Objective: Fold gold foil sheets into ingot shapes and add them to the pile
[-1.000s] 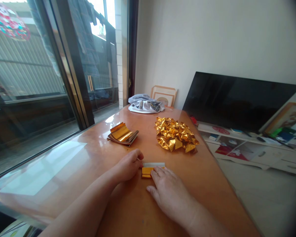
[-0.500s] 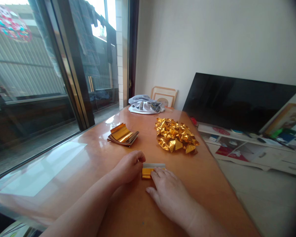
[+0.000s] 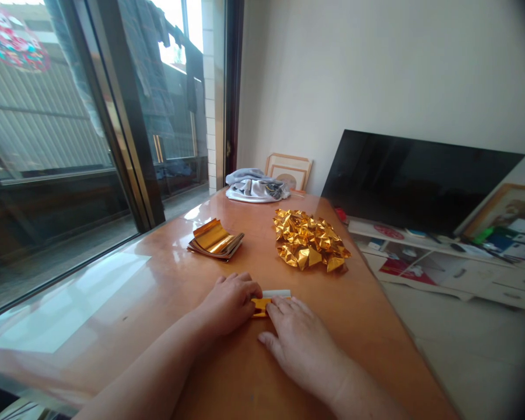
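A partly folded sheet of gold foil paper [image 3: 259, 307] lies flat on the wooden table, with a pale strip along its far side. My right hand [image 3: 304, 344] rests over its right part, fingers stretched out flat and thumb apart on the tabletop. At the paper's left end, my left hand [image 3: 234, 303] has its fingers curled down and closed on the corner; the thumb is mostly hidden. Ahead to the left sits a stack of gold foil sheets [image 3: 216, 239], the top ones curling up. A heap of folded gold foil pieces [image 3: 310, 240] stands ahead to the right.
Toward the table's far end are a bundled grey-white cloth [image 3: 256, 186] and framed pictures [image 3: 289, 168]. A sliding glass door [image 3: 131, 116] runs along the left. To the right are a television [image 3: 415, 181] and a low white cabinet [image 3: 476, 277].
My left hand has moved slightly right and its fingers have come down over the paper's left end. My right hand stays nearly in place on the paper.
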Tool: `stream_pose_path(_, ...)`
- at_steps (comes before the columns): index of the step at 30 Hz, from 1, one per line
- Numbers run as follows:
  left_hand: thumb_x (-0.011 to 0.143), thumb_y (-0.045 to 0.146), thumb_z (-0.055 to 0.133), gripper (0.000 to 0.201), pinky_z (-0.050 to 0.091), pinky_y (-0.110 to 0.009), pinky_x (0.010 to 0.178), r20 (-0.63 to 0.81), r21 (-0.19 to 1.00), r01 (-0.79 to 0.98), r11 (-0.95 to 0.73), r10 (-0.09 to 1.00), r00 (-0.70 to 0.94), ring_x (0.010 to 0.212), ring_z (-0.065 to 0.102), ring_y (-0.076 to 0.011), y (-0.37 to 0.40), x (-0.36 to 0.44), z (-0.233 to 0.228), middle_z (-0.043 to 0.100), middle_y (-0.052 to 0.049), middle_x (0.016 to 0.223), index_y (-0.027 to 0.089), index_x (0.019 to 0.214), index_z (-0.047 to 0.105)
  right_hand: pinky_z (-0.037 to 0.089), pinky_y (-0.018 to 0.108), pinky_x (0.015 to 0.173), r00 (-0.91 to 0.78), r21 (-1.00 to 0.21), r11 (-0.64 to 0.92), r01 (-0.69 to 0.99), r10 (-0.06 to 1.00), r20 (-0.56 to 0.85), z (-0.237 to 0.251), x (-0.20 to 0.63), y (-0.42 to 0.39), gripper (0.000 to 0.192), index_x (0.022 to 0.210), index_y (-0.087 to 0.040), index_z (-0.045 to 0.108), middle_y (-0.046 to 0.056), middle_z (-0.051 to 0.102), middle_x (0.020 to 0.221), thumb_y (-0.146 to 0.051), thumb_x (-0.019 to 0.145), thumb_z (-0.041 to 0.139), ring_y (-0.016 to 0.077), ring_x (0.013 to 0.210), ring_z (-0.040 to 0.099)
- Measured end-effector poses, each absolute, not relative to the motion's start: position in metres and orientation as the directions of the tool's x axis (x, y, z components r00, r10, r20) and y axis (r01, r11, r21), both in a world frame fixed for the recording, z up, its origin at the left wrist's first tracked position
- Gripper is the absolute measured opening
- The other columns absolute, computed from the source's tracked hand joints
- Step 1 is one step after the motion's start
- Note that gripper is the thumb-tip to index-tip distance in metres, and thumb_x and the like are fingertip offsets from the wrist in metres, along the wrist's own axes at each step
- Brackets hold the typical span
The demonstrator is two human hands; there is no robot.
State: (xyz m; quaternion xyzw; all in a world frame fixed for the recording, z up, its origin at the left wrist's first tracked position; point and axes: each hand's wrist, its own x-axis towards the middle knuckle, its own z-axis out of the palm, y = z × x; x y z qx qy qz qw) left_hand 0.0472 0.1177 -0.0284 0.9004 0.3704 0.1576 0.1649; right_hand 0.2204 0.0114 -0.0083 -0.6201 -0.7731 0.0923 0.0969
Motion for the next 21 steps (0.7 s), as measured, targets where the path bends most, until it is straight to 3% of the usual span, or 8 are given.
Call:
stream_pose_path(4, 0.081, 0.011, 0.053, 0.027, 0.042, -0.035, 0.087, 0.215, 0.427, 0.562, -0.709, 0.683, 0.698, 0.097, 0.060, -0.0216, 0.111, 0.052, -0.025, 0.069, -0.002, 0.101, 0.026, 0.095, 0.071, 0.035, 0.046, 0.115, -0.218, -0.268, 0.220, 0.938, 0.975, 0.036, -0.011, 0.221, 0.012, 0.046, 0.131, -0.013, 0.065, 0.016, 0.065, 0.132, -0.038, 0.092, 0.066, 0.0333, 0.125, 0.056)
stream_pose_path(9, 0.082, 0.008, 0.051, 0.026, 0.045, -0.028, 0.082, 0.173, 0.481, 0.465, -0.744, 0.600, 0.781, 0.090, 0.062, -0.0180, 0.105, 0.058, -0.023, 0.066, -0.003, 0.094, 0.022, 0.093, 0.070, 0.037, 0.042, 0.113, -0.230, -0.333, 0.234, 0.913, 0.972, 0.053, -0.011, 0.224, 0.012, 0.046, 0.132, -0.016, 0.064, 0.014, 0.066, 0.132, -0.037, 0.091, 0.067, 0.0313, 0.124, 0.057)
stream_pose_path(13, 0.087, 0.011, 0.050, 0.025, 0.044, -0.030, 0.082, 0.171, 0.429, 0.488, -0.760, 0.599, 0.783, 0.088, 0.062, -0.0189, 0.104, 0.059, -0.025, 0.066, -0.003, 0.092, 0.024, 0.093, 0.071, 0.046, 0.033, 0.100, -0.224, -0.403, 0.237, 0.884, 0.971, 0.079, -0.004, 0.240, 0.019, 0.027, 0.115, -0.022, 0.072, 0.008, 0.072, 0.116, -0.030, 0.095, 0.056, 0.0240, 0.108, 0.065)
stream_pose_path(16, 0.087, 0.011, 0.050, 0.028, 0.044, -0.031, 0.084, 0.166, 0.393, 0.489, -0.778, 0.584, 0.795, 0.089, 0.062, -0.0193, 0.104, 0.058, -0.024, 0.066, -0.003, 0.095, 0.027, 0.095, 0.072, 0.049, 0.030, 0.088, -0.089, -0.410, 0.136, 0.902, 0.987, 0.133, -0.005, 0.260, 0.029, 0.025, 0.100, -0.021, 0.073, 0.007, 0.073, 0.103, -0.023, 0.095, 0.048, 0.0214, 0.096, 0.067)
stream_pose_path(21, 0.083, 0.010, 0.052, 0.031, 0.044, -0.032, 0.085, 0.151, 0.368, 0.489, -0.791, 0.569, 0.808, 0.093, 0.061, -0.0212, 0.103, 0.057, -0.022, 0.065, -0.004, 0.097, 0.028, 0.098, 0.073, 0.050, 0.034, 0.093, 0.013, -0.556, 0.129, 0.821, 0.970, 0.245, -0.031, 0.289, 0.051, 0.034, 0.113, -0.022, 0.072, 0.007, 0.074, 0.111, -0.016, 0.088, 0.050, 0.0233, 0.106, 0.066)
